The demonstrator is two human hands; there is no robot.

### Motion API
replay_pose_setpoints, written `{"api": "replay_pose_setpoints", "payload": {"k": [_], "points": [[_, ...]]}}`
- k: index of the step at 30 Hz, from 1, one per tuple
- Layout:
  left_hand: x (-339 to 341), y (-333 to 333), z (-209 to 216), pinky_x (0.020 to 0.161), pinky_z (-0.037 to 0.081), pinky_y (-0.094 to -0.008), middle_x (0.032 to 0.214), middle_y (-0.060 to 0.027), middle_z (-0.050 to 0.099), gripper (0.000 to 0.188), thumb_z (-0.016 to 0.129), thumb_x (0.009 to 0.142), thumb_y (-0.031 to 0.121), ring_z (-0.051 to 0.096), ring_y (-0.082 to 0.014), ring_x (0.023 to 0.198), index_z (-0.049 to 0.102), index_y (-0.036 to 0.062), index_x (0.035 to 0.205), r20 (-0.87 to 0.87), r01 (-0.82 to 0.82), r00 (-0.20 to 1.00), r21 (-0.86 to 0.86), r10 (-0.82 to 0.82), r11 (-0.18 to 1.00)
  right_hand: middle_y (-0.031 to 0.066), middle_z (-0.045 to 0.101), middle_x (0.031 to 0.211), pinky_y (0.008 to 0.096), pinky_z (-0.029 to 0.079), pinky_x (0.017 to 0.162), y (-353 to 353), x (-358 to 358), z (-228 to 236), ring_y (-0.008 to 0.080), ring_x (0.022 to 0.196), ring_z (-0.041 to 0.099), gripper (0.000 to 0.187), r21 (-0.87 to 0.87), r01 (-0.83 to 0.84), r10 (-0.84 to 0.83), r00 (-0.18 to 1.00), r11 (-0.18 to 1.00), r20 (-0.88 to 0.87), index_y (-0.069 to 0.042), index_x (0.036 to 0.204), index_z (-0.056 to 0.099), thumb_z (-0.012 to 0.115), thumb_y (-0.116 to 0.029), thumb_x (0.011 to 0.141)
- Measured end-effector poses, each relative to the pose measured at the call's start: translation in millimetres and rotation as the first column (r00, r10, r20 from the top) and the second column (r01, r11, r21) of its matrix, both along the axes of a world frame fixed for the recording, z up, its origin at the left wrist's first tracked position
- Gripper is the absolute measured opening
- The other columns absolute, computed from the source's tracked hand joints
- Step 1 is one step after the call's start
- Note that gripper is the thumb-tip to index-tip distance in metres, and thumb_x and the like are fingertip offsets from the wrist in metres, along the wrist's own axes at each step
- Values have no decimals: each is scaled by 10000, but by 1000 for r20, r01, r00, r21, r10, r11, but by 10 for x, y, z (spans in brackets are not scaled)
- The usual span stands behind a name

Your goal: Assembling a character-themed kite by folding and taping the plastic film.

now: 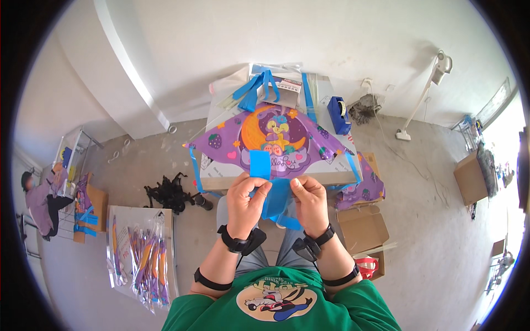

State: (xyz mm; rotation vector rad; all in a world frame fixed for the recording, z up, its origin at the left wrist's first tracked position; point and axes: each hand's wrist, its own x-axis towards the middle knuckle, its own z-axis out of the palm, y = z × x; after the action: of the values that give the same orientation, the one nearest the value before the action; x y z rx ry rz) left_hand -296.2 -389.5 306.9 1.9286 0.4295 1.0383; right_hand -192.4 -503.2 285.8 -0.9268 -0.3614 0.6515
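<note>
A blue ribbon-like strip (277, 199) is stretched in front of my body above the table's near edge. Between thumb and fingers my left hand (247, 204) pinches it, with a short flat end standing up past the fingertips. My right hand (310, 205) grips the same strip a little to the right, and a loose loop hangs below. Just beyond both hands, a purple triangular kite (215, 140) printed with a moon and a cartoon animal lies spread on the table (216, 172). Blue tails trail from its left and right corners.
More blue strips (256, 88) and clear plastic lie at the table's back. A blue tape dispenser (339, 116) stands at its right. Cardboard boxes (361, 229) sit right of me; packaged kites (149, 259) and a black heap (167, 193) are left. Another person (41, 207) is far left.
</note>
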Motion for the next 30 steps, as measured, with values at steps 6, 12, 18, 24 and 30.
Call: {"api": "replay_pose_setpoints", "payload": {"k": [6,12,18,24,30], "points": [[-31,13,-42,537,403,-253,743,-42,570,80,682,824,45,532,-117,610,620,7,789,21,-14,1000,-64,16,998,-30,585,717,200,387,566,-135,144,-179,53,617,499,146,-35,38,-43,986,999,-164,-69,818,617,580,-148,935],[-171,11,-88,559,382,-208,814,-7,553,82,681,842,61,504,-64,664,626,7,814,57,110,994,-369,-96,923,-35,596,742,193,412,573,-917,589,-713,36,644,517,113,-465,434,-318,897,772,308,-34,911,660,628,-141,899],[-144,-169,-4,583,368,-204,840,-4,531,91,671,861,77,477,-60,689,624,-1,854,183,287,957,-465,-226,838,162,572,1146,395,428,930,-1789,831,-985,323,1089,531,447,-417,909,206,412,-24,887,-49,1218,525,652,-79,790],[65,-333,-221,611,362,-200,849,7,539,90,668,863,87,475,-54,721,631,8,841,83,281,955,-559,-285,780,78,595,1142,316,425,915,-878,261,-527,178,1067,538,383,-329,137,34,885,934,465,-39,1197,544,650,-61,829],[172,-360,-750,651,390,-203,810,22,554,89,652,875,107,491,-56,729,645,19,864,-51,155,972,-591,-229,792,-3,630,906,215,449,711,-475,75,-1100,62,801,554,177,-327,-164,212,970,931,116,-14,1050,598,620,-81,888]]}}
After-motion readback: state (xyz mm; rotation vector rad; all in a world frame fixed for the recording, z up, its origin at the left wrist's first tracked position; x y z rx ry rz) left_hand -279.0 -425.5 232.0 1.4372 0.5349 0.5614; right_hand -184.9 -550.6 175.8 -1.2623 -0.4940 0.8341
